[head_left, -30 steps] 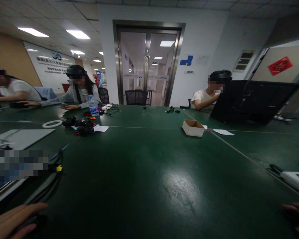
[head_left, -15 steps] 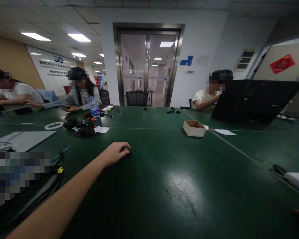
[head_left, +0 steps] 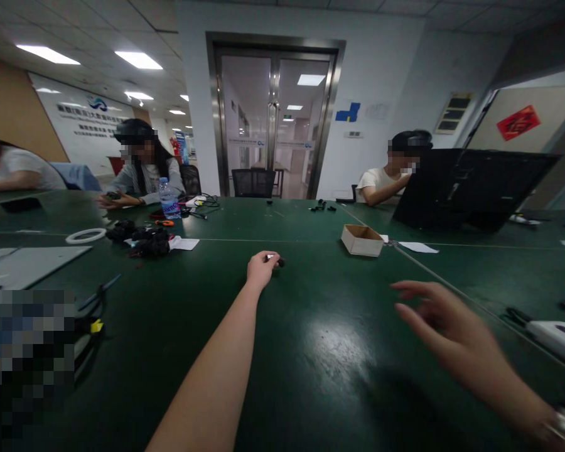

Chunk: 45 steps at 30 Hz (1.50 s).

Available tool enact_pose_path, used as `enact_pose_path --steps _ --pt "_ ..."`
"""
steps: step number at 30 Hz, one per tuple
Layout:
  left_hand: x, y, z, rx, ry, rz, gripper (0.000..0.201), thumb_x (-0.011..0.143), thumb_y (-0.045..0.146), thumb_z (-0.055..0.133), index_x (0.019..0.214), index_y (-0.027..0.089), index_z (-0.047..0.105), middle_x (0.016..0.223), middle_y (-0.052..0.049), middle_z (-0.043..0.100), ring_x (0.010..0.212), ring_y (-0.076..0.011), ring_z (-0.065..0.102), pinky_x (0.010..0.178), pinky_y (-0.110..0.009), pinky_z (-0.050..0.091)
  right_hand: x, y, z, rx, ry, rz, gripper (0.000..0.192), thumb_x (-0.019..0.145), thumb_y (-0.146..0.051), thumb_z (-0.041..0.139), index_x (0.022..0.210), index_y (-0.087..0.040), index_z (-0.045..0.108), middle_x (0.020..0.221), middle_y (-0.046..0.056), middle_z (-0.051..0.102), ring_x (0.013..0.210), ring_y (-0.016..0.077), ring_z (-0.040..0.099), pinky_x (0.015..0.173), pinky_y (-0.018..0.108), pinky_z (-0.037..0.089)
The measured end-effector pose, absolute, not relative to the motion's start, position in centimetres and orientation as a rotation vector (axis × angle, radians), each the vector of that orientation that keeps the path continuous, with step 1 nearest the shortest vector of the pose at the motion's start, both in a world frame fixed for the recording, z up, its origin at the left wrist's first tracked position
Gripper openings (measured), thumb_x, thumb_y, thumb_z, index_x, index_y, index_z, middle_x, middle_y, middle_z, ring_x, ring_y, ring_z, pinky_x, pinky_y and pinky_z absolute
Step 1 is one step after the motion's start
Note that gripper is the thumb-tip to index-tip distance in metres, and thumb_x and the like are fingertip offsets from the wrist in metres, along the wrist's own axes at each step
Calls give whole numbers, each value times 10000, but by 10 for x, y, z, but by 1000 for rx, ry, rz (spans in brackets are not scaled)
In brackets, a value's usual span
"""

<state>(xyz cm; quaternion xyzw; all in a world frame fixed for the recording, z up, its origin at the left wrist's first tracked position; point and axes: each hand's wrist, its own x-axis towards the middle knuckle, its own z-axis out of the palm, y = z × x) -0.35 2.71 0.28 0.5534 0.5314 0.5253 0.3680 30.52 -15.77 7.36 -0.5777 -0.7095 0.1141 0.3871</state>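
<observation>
Big dark-green table [head_left: 311, 376] fills the view, w/ glass double doors [head_left: 273, 119] in a steel frame behind it and ceiling lights overhead. Three other people sit at the far edge – one at far left [head_left: 9, 168], one in a grey top [head_left: 144, 176] left of centre, one in a white tee [head_left: 381, 182] at right, partly behind a large black open case [head_left: 471, 188]. A pale flat board [head_left: 23, 263] lies at the left, w/ black cables and a yellow tag [head_left: 96, 326] nearer the camera; part of that corner is pixelated. Further back: a heap of black parts [head_left: 144, 238], a white ring [head_left: 85, 235], a water bottle [head_left: 169, 198], a small open cardboard box [head_left: 361, 240] right of centre w/ a white paper slip [head_left: 418, 247] just beside it. A white device [head_left: 555, 333] sits at the right edge. Left hand [head_left: 261, 269] is stretched far out over mid-table, arm straight, fingers curled round a small black part [head_left: 277, 261] – pinched at the fingertips, the part sticking out on the right side, low over the table; can't tell if it touches the surface. The part is near the cardboard box, to its left and closer to the camera. Right hand [head_left: 445, 320] hovers above the table nearer the camera, blurred, fingers spread and loose, holding nothing.
</observation>
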Motion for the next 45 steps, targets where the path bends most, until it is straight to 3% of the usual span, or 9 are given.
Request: enact_pose_path --steps 4,7,14,21,29,33,45 --pt "-3 26 -5 1393 1229 1438 184 781 244 649 935 158 700 845 -81 701 736 -158 637 687 -252 476 224 -73 49 -1282 -1606 1189 401 795 -357 683 1137 -206 538 914 43 603 615 146 620 523 268 536" --pt "-5 25 -5 1398 1152 1485 206 773 249 650 947 148 694 844 -82 698 735 -160 632 698 -260 480 177 -20 26 -1130 -1241 1426 374 845 -299 660 1156 -180 488 798 28 613 599 152 651 566 279 575" --pt "-7 34 -11 1388 1092 1566 216 760 231 645 956 146 676 933 -100 693 878 -196 642 794 -306 492 128 29 7 -887 -1040 1482 94 841 -112 663 914 -139 610 668 10 629 553 118 648 580 226 589" --pt "-7 37 -14 1554 1145 1460 229 760 286 647 962 192 698 888 -62 688 778 -171 616 692 -271 481 144 34 0 -798 -984 1495 183 778 -68 718 927 -132 634 703 31 645 621 150 677 602 238 590" --pt "-4 34 -12 1407 1159 1514 245 718 300 691 899 185 572 672 13 594 611 -131 587 567 -226 459 144 33 3 -807 -943 1490 202 758 -52 722 908 -141 621 710 24 648 634 158 682 650 267 601" --pt "-3 32 -7 1406 1228 1495 212 751 349 673 833 174 585 577 28 549 537 -113 554 504 -199 417 145 32 4 -795 -939 1500 224 746 -56 725 917 -148 616 714 19 654 658 164 687 668 278 606" --pt "-3 30 2 1169 1170 1484 138 815 243 638 887 127 616 688 -31 635 596 -100 603 567 -199 488 143 30 8 -799 -921 1517 160 806 -43 647 911 -156 604 742 41 674 645 162 688 659 269 600"
